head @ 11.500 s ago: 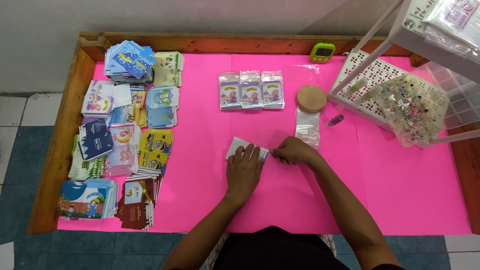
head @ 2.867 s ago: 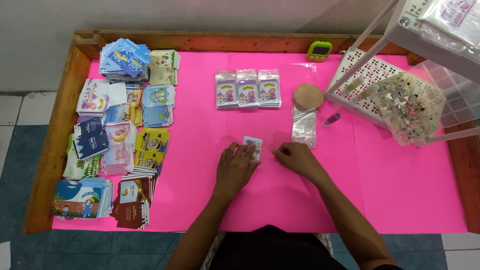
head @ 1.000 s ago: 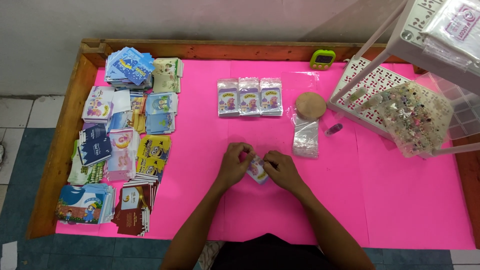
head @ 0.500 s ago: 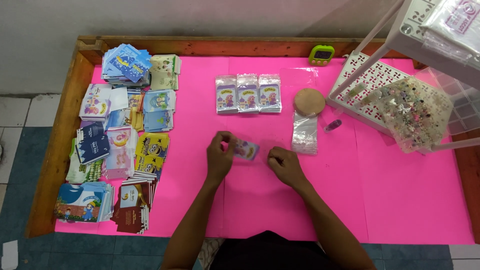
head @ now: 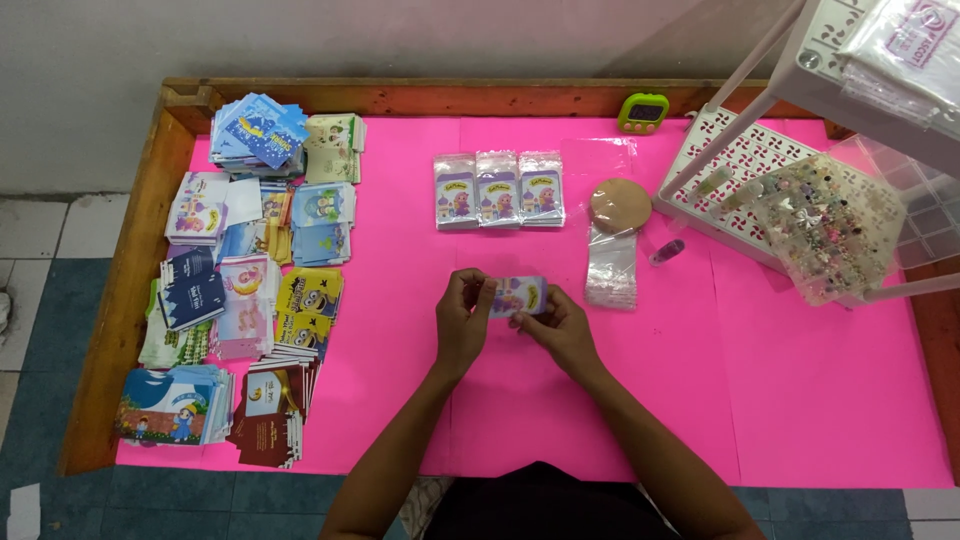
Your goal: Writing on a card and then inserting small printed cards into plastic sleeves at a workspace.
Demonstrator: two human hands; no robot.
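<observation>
Both my hands hold a small purple-and-white picture packet (head: 519, 296) just above the pink tabletop (head: 820, 400). My left hand (head: 462, 325) grips its left end and my right hand (head: 555, 325) pinches its lower right side. Farther back, three similar packets in clear sleeves (head: 498, 189) lie side by side in a row. A stack of empty clear sleeves (head: 611, 269) lies just right of my hands, with a round tan disc (head: 620, 205) at its far end.
Piles of colourful printed envelopes (head: 235, 290) fill the left side of the table. A green timer (head: 643, 112) sits at the back edge. A white lattice rack (head: 800, 140) with a tray of small beads (head: 825, 225) stands at the right. The table has a wooden rim (head: 130, 290).
Half a second ago my left hand held the packet alone, off to the left; now both hands have come together on it, a little nearer the middle.
</observation>
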